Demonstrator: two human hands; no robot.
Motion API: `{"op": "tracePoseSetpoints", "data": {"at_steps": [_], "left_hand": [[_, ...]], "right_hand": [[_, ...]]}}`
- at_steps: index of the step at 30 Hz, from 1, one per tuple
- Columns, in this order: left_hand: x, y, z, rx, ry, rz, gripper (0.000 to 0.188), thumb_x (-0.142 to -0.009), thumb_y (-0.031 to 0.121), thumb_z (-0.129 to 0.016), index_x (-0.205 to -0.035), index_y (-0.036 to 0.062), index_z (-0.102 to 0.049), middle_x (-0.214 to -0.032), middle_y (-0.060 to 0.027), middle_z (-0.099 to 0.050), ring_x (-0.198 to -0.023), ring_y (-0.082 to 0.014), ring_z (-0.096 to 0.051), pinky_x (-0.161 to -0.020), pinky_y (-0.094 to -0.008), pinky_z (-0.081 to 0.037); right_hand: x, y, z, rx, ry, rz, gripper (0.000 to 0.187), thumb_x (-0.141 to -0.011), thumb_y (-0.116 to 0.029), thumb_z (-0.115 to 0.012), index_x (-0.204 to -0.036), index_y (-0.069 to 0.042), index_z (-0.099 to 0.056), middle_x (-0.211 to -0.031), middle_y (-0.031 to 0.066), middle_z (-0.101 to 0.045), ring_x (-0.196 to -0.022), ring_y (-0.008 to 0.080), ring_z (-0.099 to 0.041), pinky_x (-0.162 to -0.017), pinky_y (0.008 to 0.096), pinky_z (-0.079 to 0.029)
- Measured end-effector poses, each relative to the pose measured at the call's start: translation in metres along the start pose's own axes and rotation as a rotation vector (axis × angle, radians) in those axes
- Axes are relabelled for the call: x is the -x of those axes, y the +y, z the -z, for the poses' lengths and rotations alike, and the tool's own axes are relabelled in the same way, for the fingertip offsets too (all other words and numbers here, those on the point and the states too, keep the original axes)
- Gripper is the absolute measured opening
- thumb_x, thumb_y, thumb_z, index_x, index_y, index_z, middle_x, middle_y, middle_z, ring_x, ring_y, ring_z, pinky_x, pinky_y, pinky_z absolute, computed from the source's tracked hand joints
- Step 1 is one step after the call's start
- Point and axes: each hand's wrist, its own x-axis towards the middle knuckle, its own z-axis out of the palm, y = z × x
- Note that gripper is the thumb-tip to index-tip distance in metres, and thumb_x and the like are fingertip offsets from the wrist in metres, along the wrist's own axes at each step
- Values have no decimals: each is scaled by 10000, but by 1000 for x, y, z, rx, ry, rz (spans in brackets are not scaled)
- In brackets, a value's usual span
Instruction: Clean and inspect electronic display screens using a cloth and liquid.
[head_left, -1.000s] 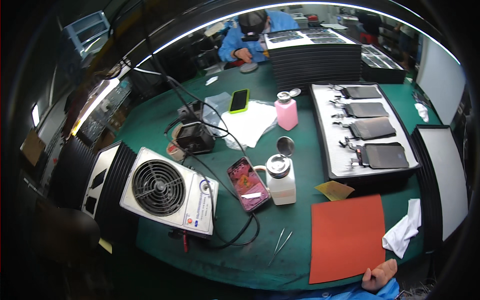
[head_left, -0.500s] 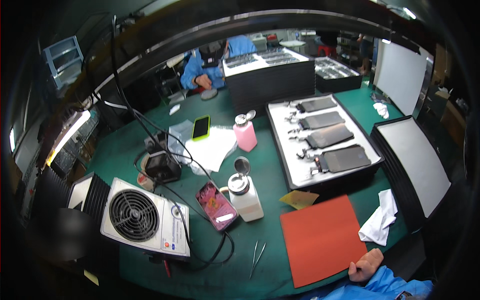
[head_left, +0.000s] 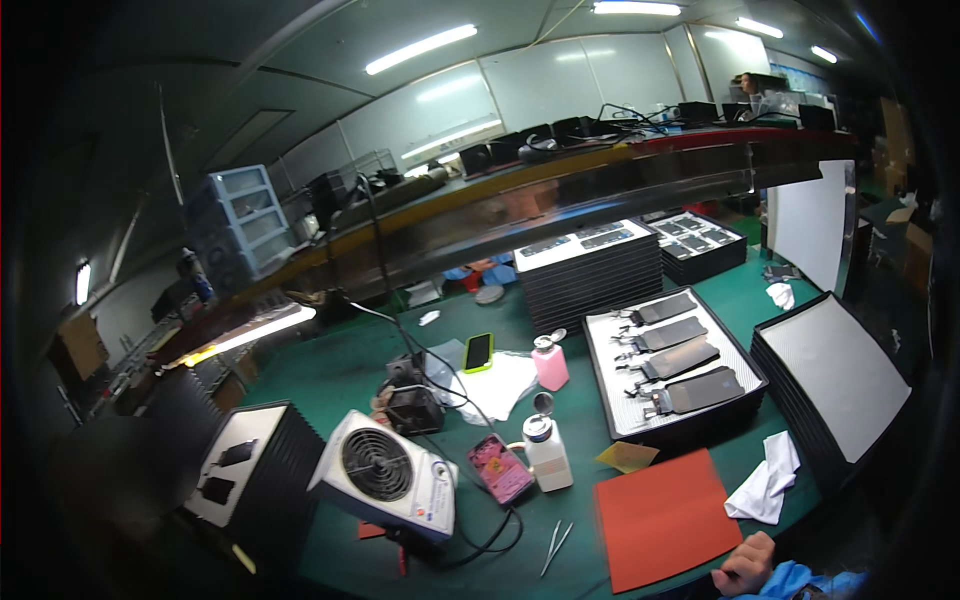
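My right hand (head_left: 745,565), in a blue sleeve, rests at the near right corner of an orange-red mat (head_left: 668,520). Its fingers are curled in, and nothing shows in them. My left hand is out of sight. Just right of the mat lies a crumpled white cloth (head_left: 762,480). Open metal tweezers (head_left: 556,548) lie to its left, and a small yellow sheet (head_left: 627,457) touches its far edge. Beyond stands a black tray (head_left: 593,345) with a white liner, holding several dark flat parts (head_left: 680,358) with small connector ends.
A white pump bottle (head_left: 548,458), a pink bottle (head_left: 550,367), two phones (head_left: 502,468) and a fan unit (head_left: 385,475) occupy the middle and left. Stacked black trays (head_left: 590,290) stand at the back, more (head_left: 830,375) at right. A shelf beam (head_left: 560,195) crosses above.
The view has tilted up and turned left, so the table's things sit lower and further right, and ceiling lights show. My right hand stays curled by the mat's corner.
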Motion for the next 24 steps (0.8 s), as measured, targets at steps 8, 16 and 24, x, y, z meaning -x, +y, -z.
{"op": "tracePoseSetpoints", "data": {"at_steps": [8, 16, 24], "left_hand": [[100, -127, -38, -249, 243, 591, 262, -907, 189, -701, -1052, -30, -713, -1009, -181, -739, -902, -330, -712, -771, -449, -560], [88, -138, -37, -693, 488, 363, 389, -920, 217, -695, -1218, -24, -630, -1205, -229, -637, -1096, -380, -614, -921, -479, -489], [63, -160, -7, -1010, 349, 246, 542, -932, 245, -690, -1384, -19, -546, -1401, -277, -535, -1290, -430, -516, -1071, -510, -418]], "right_hand": [[132, 108, -42, -302, -416, -265, 224, -830, -292, -765, -963, -113, -740, -751, 95, -667, -713, 350, -648, -737, 440, -531], [91, 202, -145, -485, -325, -252, 352, -872, -331, -720, -1148, -114, -693, -1053, 154, -623, -1003, 365, -588, -916, 448, -484], [192, 193, -193, -527, -237, -612, 491, -915, -371, -675, -1333, -115, -645, -1355, 212, -579, -1293, 379, -527, -1095, 457, -437]]}}
